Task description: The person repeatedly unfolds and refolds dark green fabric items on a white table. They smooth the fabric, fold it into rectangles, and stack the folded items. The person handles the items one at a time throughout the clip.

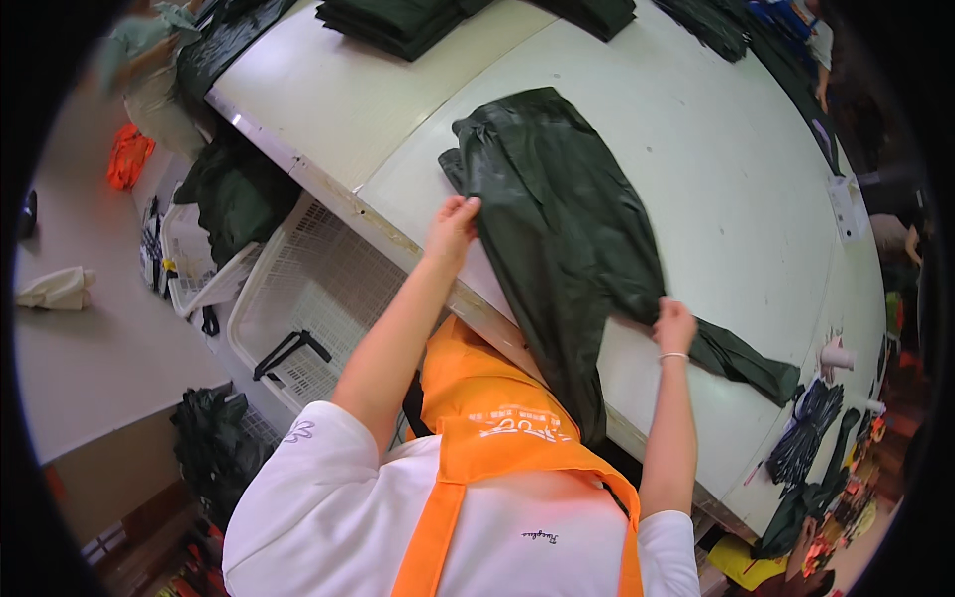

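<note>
Dark green, shiny rain trousers (557,209) lie on the white table (736,199) in front of me. The waist end is away from me. One leg hangs over the near table edge against my orange apron, while the other stretches to the right across the tabletop. My left hand (454,235) is closed on the left side of the trousers, just below the waist. With thumb and fingers together, my right hand (675,326) grips the cloth on the right side, where the right leg bends away.
Folded dark green garments (398,22) are stacked at the far side. A white plastic basket (323,274) stands below the table's left edge, beside another holding dark cloth (239,189). Bundled black cords (808,428) lie at the right. Other people stand at far left and far right.
</note>
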Tool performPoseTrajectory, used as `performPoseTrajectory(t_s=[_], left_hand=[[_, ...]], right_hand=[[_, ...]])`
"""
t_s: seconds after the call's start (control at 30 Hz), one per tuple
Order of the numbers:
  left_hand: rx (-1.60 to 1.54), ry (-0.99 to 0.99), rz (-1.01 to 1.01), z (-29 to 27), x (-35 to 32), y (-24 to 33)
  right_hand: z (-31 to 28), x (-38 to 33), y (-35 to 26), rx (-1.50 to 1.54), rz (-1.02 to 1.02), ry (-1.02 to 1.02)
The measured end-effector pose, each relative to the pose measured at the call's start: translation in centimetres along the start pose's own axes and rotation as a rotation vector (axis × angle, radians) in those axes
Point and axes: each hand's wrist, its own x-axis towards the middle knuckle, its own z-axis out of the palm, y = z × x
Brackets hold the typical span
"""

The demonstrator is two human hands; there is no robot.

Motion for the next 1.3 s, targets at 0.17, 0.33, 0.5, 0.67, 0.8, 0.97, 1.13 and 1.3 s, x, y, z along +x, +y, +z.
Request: performPoseTrajectory(t_s=[0.17, 0.33, 0.5, 0.67, 0.8, 0.97, 1.13, 1.3], left_hand=[[0.092, 0.252, 0.064, -8.0, -2.4, 0.6], [0.167, 0.385, 0.111, -9.2, -3.6, 1.4], [1.036, 0.425, 0.645, -8.3, 1.5, 5.4], [1.482, 0.178, 0.259, -0.1, 8.2, 8.6], [1.290, -0.250, 1.233, 4.0, 3.4, 5.5], [1.425, -0.568, 1.563, 3.0, -2.7, 2.4], [1.389, 0.103, 1.013, -1.7, 1.1, 2.8], [1.714, 0.680, 0.518, -3.1, 7.6, 5.8]], right_hand=[[-3.8, 3.9, -1.5, 0.213, 0.047, 0.076], [-3.6, -6.4, -2.4, 0.152, -0.400, -0.020], [-7.6, -23.1, 7.8, -0.109, 0.015, -0.338], [-4.1, -27.1, 9.1, 0.014, 0.016, -0.427], [-3.2, -26.9, 9.8, 0.063, 0.082, -0.362], [-11.0, -25.9, 11.7, 0.075, 0.197, -0.066], [-25.0, -14.2, 6.8, -0.254, -0.117, 0.192], [-20.8, 0.9, 2.6, -0.405, -0.309, 0.106]])
